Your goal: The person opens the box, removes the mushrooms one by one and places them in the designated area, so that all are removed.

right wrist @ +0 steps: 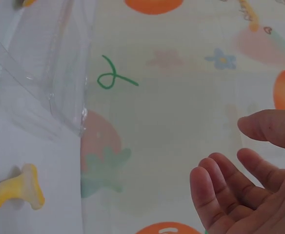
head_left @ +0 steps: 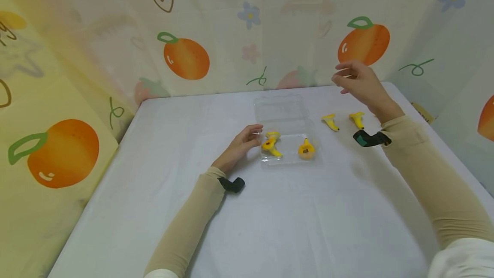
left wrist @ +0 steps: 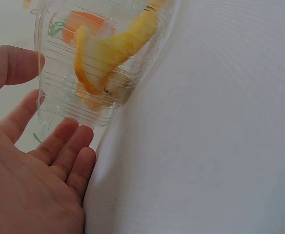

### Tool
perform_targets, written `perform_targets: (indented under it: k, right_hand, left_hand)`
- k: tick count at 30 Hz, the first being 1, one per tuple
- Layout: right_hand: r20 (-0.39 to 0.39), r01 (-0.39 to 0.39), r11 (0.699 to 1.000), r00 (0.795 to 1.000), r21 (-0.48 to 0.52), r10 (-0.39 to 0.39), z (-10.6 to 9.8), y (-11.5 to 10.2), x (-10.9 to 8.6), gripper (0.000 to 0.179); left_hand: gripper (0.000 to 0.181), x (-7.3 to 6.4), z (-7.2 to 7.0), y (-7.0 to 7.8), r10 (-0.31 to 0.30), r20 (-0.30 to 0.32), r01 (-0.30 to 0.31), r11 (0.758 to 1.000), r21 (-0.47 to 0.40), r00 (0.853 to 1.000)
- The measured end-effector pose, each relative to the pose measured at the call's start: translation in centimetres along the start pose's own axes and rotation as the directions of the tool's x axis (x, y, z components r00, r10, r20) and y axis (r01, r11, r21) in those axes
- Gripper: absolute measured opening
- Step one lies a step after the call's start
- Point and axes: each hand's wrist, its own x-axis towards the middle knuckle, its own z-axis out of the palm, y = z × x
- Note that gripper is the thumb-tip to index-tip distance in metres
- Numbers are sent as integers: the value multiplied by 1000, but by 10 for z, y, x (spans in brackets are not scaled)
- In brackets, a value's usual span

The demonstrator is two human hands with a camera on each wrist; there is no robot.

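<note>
A clear plastic clamshell box (head_left: 283,164) lies on the table with its lid (head_left: 281,107) folded back. Several small yellow banana-shaped pieces with flared ends are inside: two crowd together at the left, one a banana-shaped piece (head_left: 275,152), and another banana-shaped piece (head_left: 306,150) sits at the right. My left hand (head_left: 244,144) is at the box's left side, thumb and fingertips touching the clear wall (left wrist: 54,105), fingers loosely extended. My right hand (head_left: 359,81) is raised above the table's far right, holding nothing, its fingers slightly bent and thumb apart.
Right of the box, a banana-shaped piece (head_left: 330,122) and a second banana-shaped piece (head_left: 357,120) lie on the white table (head_left: 270,222). Behind the table hangs a fruit-printed curtain (head_left: 224,20). A small yellowish tag (head_left: 422,113) shows beyond the right edge.
</note>
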Motion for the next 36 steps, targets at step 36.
perform_targets:
  k: [36]
  right_hand:
    - [106,17,999,994,50,-23,29,-11,-3,54]
  left_hand:
    - [56,0,0,0,-2,-3,2,1000,3,1000]
